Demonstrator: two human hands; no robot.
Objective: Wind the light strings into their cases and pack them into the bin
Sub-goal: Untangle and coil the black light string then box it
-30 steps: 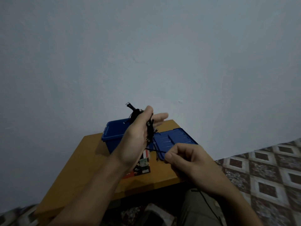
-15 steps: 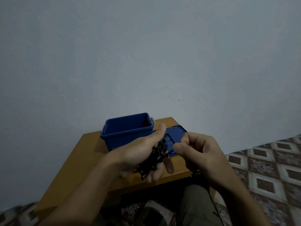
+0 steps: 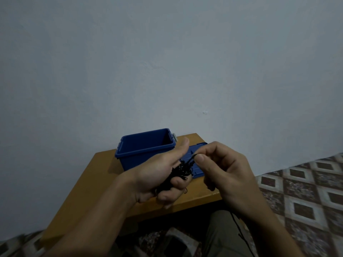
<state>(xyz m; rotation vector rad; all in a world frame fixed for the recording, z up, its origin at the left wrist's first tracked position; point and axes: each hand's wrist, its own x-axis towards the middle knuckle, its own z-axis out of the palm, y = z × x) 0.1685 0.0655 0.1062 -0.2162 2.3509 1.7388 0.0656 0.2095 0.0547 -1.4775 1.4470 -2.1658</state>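
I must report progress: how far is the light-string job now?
Done: blue bin open, lid off beside it. In hand: left hand grips the wound black light string, right hand pinches its strand. Left: loose cord over the lap, then casing and packing.

Left grip [image 3: 161, 176] curled tight — right grip [image 3: 223, 170] pinching, thumb to forefinger.

Surfaces & materials

Orange-brown wood-look table [image 3: 96, 182], top smooth & matt. Blue plastic bin [image 3: 144, 151] nr its back edge, smooth w/ a slight sheen; pale grey plastic latch [image 3: 174, 139] at the bin's right end. Same blue plastic, ribbed, for the lid [image 3: 197, 170] lying flat nr the table's right edge. Thin black coated wire makes up the light string [image 3: 181, 168], bunched, w/ tiny glints. Pale painted wall [image 3: 167, 62], matt, faintly uneven. Patterned brown & cream floor [image 3: 306, 191], material unclear. Olive cloth trousers [image 3: 219, 236], matt
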